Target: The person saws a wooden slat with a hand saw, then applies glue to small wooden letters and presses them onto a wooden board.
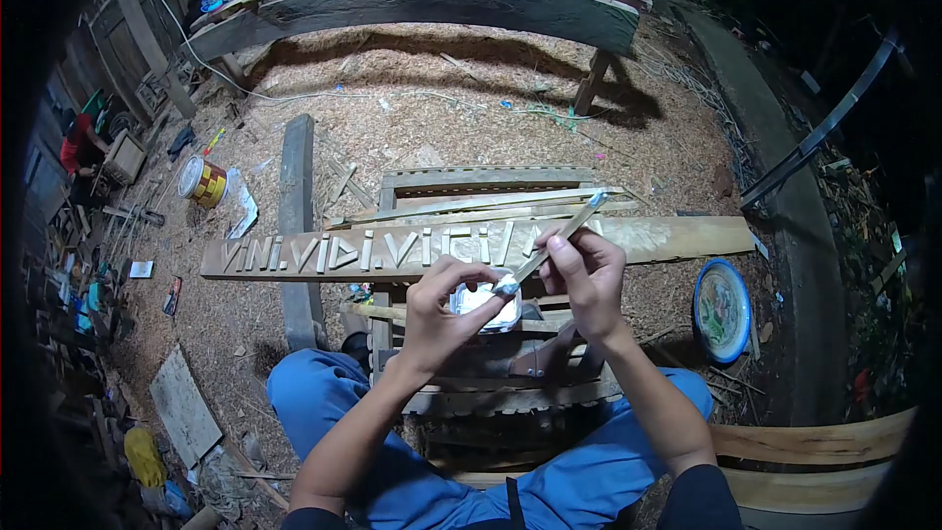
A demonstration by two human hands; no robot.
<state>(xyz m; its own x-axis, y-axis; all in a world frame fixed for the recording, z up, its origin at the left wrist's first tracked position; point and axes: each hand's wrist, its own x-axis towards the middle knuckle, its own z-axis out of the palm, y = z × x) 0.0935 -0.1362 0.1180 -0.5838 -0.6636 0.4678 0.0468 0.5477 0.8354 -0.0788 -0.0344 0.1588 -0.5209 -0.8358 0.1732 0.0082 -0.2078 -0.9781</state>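
A thin wooden stick (562, 235) slants between my hands, with bluish-white stuff on its upper end and more near its lower end. Its middle is pinched by the fingers of my right hand (587, 277). My left hand (442, 312) has thumb and fingers close together at the stick's lower end, round a small whitish thing I cannot make out. Just beneath is an open white container (483, 311) with white contents. Behind it lies a long wooden board (667, 238) with raised wooden letters (392, 249) along it, partly hidden by my hands.
A wooden frame (383, 334) supports the board. To the right sits a blue-rimmed round tray (699, 309); at the left stands a paint bucket (203, 183). A big workbench (422, 15) spans the back. Another person (80, 145) is at the far left.
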